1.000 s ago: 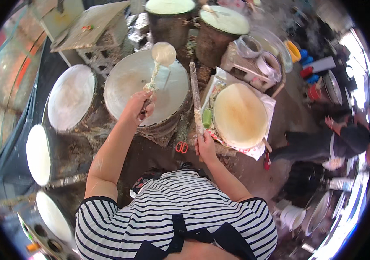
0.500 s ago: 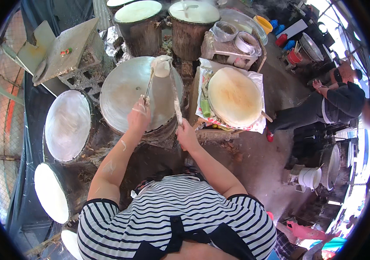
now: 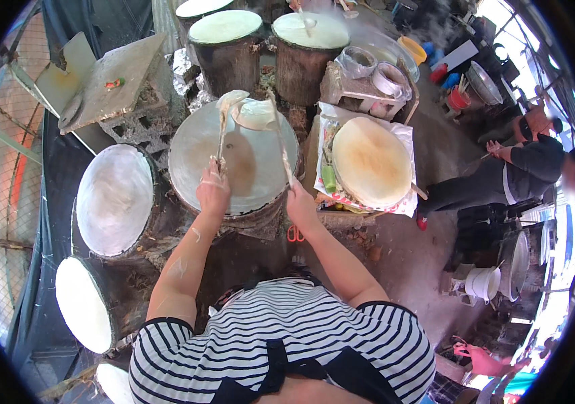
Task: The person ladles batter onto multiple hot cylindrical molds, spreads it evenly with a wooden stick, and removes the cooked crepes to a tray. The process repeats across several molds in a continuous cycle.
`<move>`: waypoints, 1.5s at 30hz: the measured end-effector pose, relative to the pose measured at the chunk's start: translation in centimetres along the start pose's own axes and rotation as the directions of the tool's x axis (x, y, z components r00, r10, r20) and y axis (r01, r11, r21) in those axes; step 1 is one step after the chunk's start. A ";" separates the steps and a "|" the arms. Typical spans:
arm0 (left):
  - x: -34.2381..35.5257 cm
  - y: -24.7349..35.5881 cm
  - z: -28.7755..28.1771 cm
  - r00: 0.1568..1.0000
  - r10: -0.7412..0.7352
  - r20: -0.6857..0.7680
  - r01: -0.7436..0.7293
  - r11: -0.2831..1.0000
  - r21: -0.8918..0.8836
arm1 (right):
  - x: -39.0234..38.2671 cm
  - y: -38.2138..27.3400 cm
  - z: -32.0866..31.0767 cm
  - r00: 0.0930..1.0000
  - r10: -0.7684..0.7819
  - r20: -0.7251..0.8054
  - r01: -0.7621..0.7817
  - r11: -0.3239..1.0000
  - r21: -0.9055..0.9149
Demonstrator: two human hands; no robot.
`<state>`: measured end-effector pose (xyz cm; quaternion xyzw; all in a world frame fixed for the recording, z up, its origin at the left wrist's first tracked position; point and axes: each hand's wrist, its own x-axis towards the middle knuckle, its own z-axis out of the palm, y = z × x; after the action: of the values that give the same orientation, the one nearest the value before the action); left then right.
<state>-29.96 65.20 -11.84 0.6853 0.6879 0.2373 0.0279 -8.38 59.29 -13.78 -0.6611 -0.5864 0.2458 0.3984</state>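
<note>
A large round griddle (image 3: 196, 165) lies in front of me, with a brownish darker patch near its middle. My left hand (image 3: 213, 192) is closed round the handle of a batter-coated ladle (image 3: 223, 131), its head above the griddle's far edge. In my right hand (image 3: 301, 204) is a long stick (image 3: 282, 145) smeared with pale batter, slanting over the griddle's right side. Between the two tools' far ends shows a pale mass of batter (image 3: 255, 116); whether it rests on the griddle or hangs above it I cannot tell.
To the right, large flatbreads (image 3: 371, 161) lie on a paper-covered stand beside a green object (image 3: 328, 178). Other round griddles (image 3: 116, 200) stand left and beyond. A block-supported board (image 3: 112, 84) is at far left. A person in dark clothes (image 3: 536, 161) stands right.
The two tools' far ends, together half a second ago, are now apart, the ladle to the left. The pale mass between them looks wider. The view has shifted slightly.
</note>
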 end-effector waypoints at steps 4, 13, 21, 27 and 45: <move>0.1 -0.2 -0.3 1.000 -0.007 -0.027 0.004 0.997 -0.083 | 1.0 -0.7 2.4 0.999 0.020 0.048 -0.014 0.990 -0.138; -0.9 -0.6 -1.3 0.989 -0.143 -0.039 0.122 0.933 -0.338 | 3.0 -0.8 2.3 0.990 0.079 0.117 -0.039 0.949 -0.313; -0.5 -1.3 -1.3 0.973 -0.223 -0.058 0.109 0.666 -0.738 | 4.7 -2.3 2.7 0.988 0.057 0.146 -0.003 0.939 -0.345; -1.2 -0.5 -3.6 0.895 -0.356 0.270 0.406 0.399 -0.822 | 5.7 -2.6 6.4 0.987 -0.056 0.152 0.106 0.934 -0.342; -3.1 -2.6 -5.2 0.863 -0.384 0.328 0.449 0.287 -0.846 | 4.0 -3.9 5.9 0.989 -0.064 0.132 0.105 0.938 -0.331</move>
<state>-34.11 60.91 -9.05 0.3629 0.6009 0.5321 0.4734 -14.58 64.57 -13.33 -0.6778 -0.6704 0.1636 0.2537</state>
